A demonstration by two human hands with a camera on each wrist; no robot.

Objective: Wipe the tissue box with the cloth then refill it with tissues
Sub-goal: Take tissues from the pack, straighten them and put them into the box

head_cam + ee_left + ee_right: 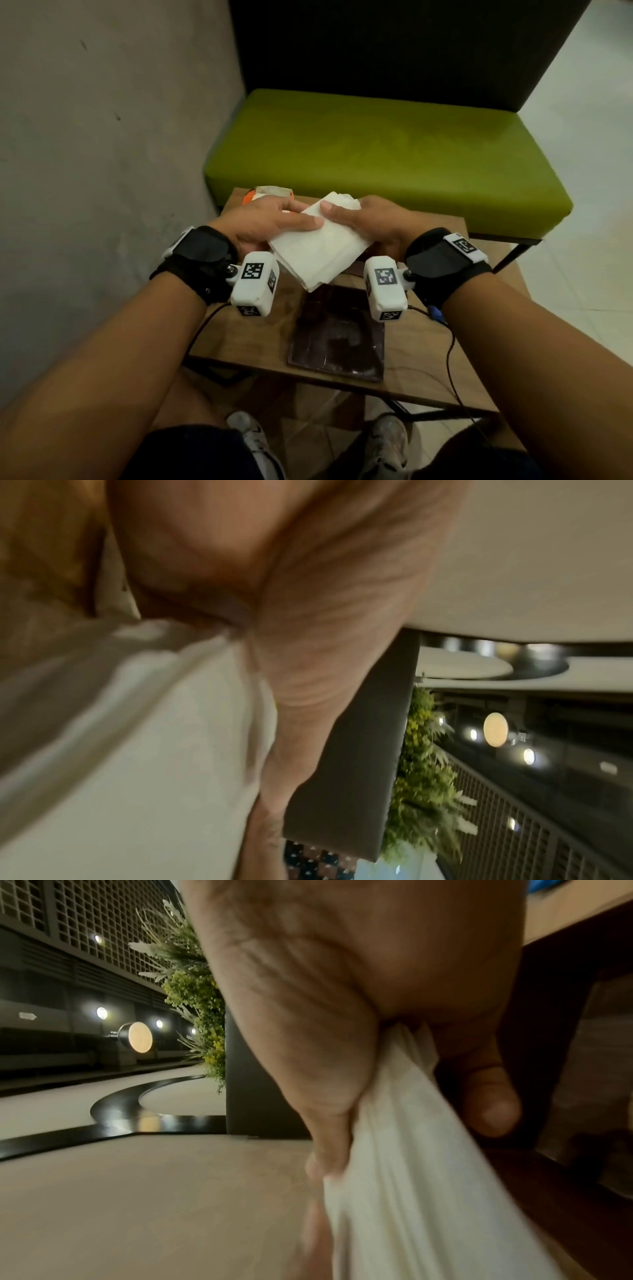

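White folded tissue stack (pixel 317 246)

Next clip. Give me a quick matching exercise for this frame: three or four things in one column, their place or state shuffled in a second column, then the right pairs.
Things:
1. stack of tissues
2. dark flat item
3. bench seat
4. orange and white object

Places or states:
A. green, beyond the table
B. lying flat on the table, below the hands
C. held between the left hand and right hand
D. at the table's far edge, partly hidden by the left hand

Pairs: 1-C, 2-B, 3-A, 4-D
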